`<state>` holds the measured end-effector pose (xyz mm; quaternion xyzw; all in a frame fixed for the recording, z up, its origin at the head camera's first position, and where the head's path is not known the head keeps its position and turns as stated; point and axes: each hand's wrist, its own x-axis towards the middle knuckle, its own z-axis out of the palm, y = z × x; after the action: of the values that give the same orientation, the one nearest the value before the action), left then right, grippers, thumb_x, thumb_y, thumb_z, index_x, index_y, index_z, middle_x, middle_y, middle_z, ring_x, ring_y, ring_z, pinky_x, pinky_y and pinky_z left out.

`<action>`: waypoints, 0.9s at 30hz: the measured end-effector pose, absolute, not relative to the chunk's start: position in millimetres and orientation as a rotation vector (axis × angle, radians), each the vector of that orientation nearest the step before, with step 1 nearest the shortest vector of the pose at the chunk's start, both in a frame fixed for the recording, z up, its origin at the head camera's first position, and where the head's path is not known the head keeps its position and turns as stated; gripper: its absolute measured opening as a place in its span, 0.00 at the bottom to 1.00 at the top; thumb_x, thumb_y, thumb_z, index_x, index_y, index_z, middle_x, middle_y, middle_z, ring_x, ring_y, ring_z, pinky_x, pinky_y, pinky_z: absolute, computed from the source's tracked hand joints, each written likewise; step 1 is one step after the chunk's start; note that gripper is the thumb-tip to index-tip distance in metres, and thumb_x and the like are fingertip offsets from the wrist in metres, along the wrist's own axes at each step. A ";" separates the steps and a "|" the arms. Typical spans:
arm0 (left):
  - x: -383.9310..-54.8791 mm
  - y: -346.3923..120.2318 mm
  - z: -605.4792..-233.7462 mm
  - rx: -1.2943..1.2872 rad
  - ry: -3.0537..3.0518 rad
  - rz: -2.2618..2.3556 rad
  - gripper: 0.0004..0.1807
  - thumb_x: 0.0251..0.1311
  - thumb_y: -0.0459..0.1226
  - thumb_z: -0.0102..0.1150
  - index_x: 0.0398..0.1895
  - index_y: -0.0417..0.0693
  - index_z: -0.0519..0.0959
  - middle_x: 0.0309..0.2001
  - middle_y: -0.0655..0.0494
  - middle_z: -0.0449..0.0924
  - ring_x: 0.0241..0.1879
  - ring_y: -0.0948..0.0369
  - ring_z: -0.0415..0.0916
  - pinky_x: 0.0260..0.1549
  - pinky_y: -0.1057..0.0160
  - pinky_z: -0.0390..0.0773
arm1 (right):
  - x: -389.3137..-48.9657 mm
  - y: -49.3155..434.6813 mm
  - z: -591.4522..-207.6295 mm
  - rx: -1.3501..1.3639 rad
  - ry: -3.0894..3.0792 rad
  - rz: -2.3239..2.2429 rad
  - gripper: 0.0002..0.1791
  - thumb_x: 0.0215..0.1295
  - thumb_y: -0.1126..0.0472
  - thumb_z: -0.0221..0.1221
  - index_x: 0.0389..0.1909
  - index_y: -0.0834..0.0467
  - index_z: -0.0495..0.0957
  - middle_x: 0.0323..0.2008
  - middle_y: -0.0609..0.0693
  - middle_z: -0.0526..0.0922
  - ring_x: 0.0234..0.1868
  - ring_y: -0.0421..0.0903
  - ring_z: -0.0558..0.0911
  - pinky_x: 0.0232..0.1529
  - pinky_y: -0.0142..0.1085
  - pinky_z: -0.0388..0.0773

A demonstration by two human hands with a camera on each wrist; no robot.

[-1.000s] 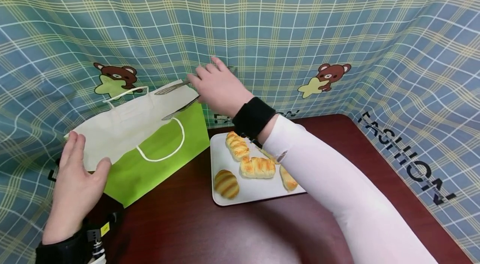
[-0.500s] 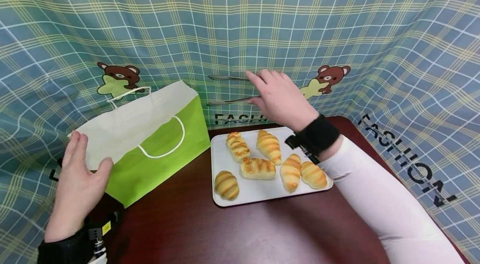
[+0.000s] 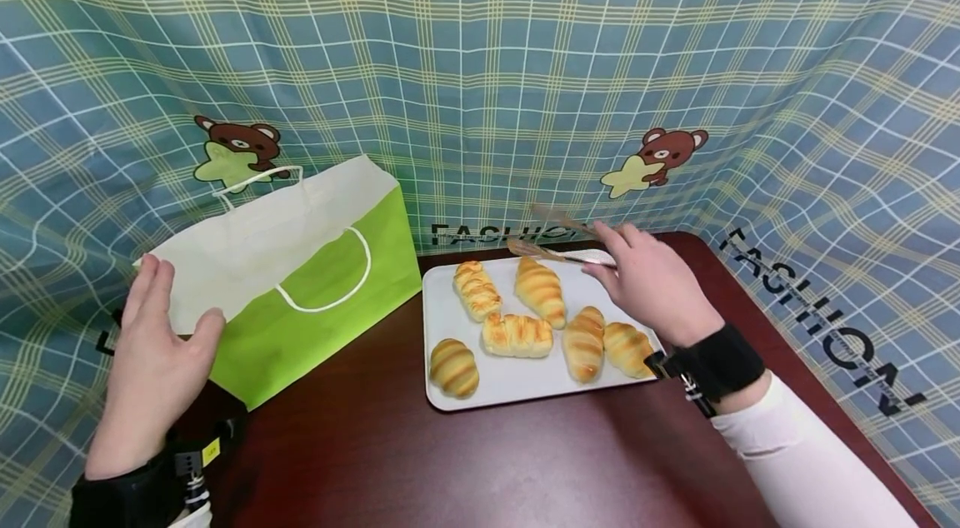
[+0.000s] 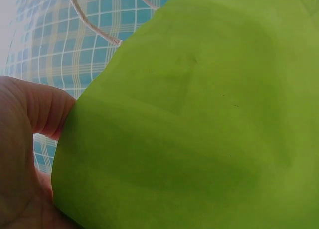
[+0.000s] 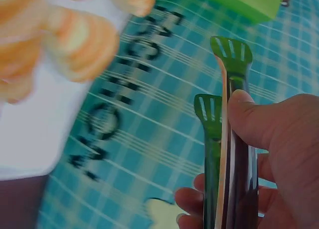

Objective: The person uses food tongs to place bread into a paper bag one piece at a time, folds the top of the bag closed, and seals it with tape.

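My left hand [image 3: 157,353] rests against the left end of a green-and-white paper bag [image 3: 322,353], fingers straight and thumb spread. In the left wrist view the bag's green side panel [image 4: 189,114] fills most of the picture, and part of the hand goes out of sight behind its edge. My right hand [image 3: 656,282] grips metal bread tongs [image 5: 238,119] with slotted ends; the tongs' arms stand apart with nothing between them. In the head view they hover over the back edge of a white tray [image 3: 498,388]. Several bread rolls lie on it, among them a croissant [image 3: 540,292].
White cord handles [image 3: 363,278] stick out from the bag. The dark red table [image 3: 375,453] runs up to a blue checked cloth [image 3: 487,78] hung behind and at both sides. A striped round roll [image 3: 453,368] lies at the tray's front left.
My right hand has moved from the bag's right end rightward and down to the tray's back right, carrying the tongs along. The left hand and the bag have stayed nearly still.
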<state>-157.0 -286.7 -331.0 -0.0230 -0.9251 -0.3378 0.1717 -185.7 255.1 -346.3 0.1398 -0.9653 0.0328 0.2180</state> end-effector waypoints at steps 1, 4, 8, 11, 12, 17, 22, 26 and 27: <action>-156.4 -286.6 -330.5 -0.064 -2.627 -0.956 0.40 0.65 0.41 0.45 0.75 0.45 0.37 0.76 0.55 0.27 0.74 0.49 0.28 0.62 0.33 0.44 | -183.7 256.8 -354.1 0.373 -2.685 0.097 0.37 0.63 0.41 0.56 0.67 0.58 0.65 0.42 0.54 0.75 0.36 0.52 0.76 0.38 0.46 0.74; -155.5 -287.1 -329.9 -0.056 -2.629 -0.952 0.40 0.65 0.41 0.44 0.75 0.45 0.37 0.76 0.55 0.27 0.74 0.49 0.28 0.62 0.33 0.45 | -180.2 259.8 -375.8 0.327 -2.726 0.120 0.38 0.62 0.40 0.57 0.67 0.58 0.64 0.44 0.56 0.76 0.40 0.54 0.78 0.41 0.49 0.75; -155.3 -289.2 -330.5 -0.050 -2.626 -0.946 0.40 0.66 0.41 0.44 0.75 0.47 0.37 0.76 0.57 0.27 0.74 0.48 0.28 0.61 0.32 0.46 | -179.1 262.5 -397.4 0.268 -2.788 0.147 0.39 0.61 0.40 0.58 0.67 0.59 0.64 0.46 0.57 0.76 0.43 0.57 0.78 0.44 0.51 0.75; -154.6 -289.6 -331.3 -0.047 -2.623 -0.946 0.40 0.66 0.41 0.44 0.75 0.47 0.37 0.76 0.56 0.27 0.74 0.47 0.29 0.60 0.32 0.46 | -178.1 265.2 -407.7 0.235 -2.837 0.150 0.38 0.61 0.39 0.57 0.65 0.59 0.66 0.46 0.58 0.76 0.44 0.58 0.78 0.45 0.52 0.74; -154.3 -289.5 -331.6 -0.046 -2.624 -0.946 0.40 0.66 0.41 0.44 0.75 0.47 0.37 0.76 0.56 0.27 0.74 0.47 0.29 0.60 0.32 0.47 | -177.5 266.1 -410.2 0.224 -2.851 0.149 0.38 0.61 0.39 0.57 0.65 0.60 0.67 0.47 0.59 0.76 0.45 0.58 0.78 0.45 0.53 0.74; -153.5 -288.4 -331.9 -0.062 -2.618 -0.974 0.40 0.66 0.41 0.44 0.75 0.48 0.37 0.76 0.58 0.27 0.74 0.49 0.28 0.61 0.33 0.46 | -174.7 268.9 -416.7 0.178 -2.884 0.149 0.38 0.61 0.38 0.57 0.62 0.62 0.69 0.46 0.61 0.76 0.46 0.59 0.78 0.46 0.54 0.74; -153.4 -288.4 -330.3 -0.074 -2.623 -0.991 0.40 0.67 0.42 0.44 0.75 0.50 0.36 0.75 0.60 0.26 0.74 0.52 0.25 0.62 0.34 0.43 | -175.3 266.4 -416.5 0.144 -2.901 0.168 0.38 0.61 0.37 0.55 0.61 0.63 0.70 0.46 0.61 0.76 0.45 0.60 0.78 0.45 0.55 0.74; -154.2 -287.9 -330.5 -0.078 -2.621 -0.984 0.40 0.67 0.41 0.44 0.75 0.48 0.37 0.76 0.58 0.27 0.74 0.49 0.27 0.62 0.34 0.43 | -176.8 264.1 -418.0 0.136 -2.934 0.198 0.39 0.61 0.35 0.54 0.60 0.63 0.71 0.45 0.61 0.76 0.44 0.60 0.79 0.43 0.55 0.75; -154.4 -287.8 -330.8 -0.082 -2.620 -0.981 0.40 0.67 0.41 0.44 0.75 0.48 0.37 0.76 0.57 0.27 0.74 0.48 0.28 0.62 0.34 0.43 | -177.1 263.8 -418.6 0.135 -2.937 0.207 0.39 0.60 0.35 0.54 0.60 0.63 0.71 0.44 0.61 0.77 0.44 0.60 0.79 0.43 0.55 0.75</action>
<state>-154.4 -287.8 -330.8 -0.0288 -0.9224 -0.3453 0.1706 -177.1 263.8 -418.6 0.0456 -0.9918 0.0700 0.0969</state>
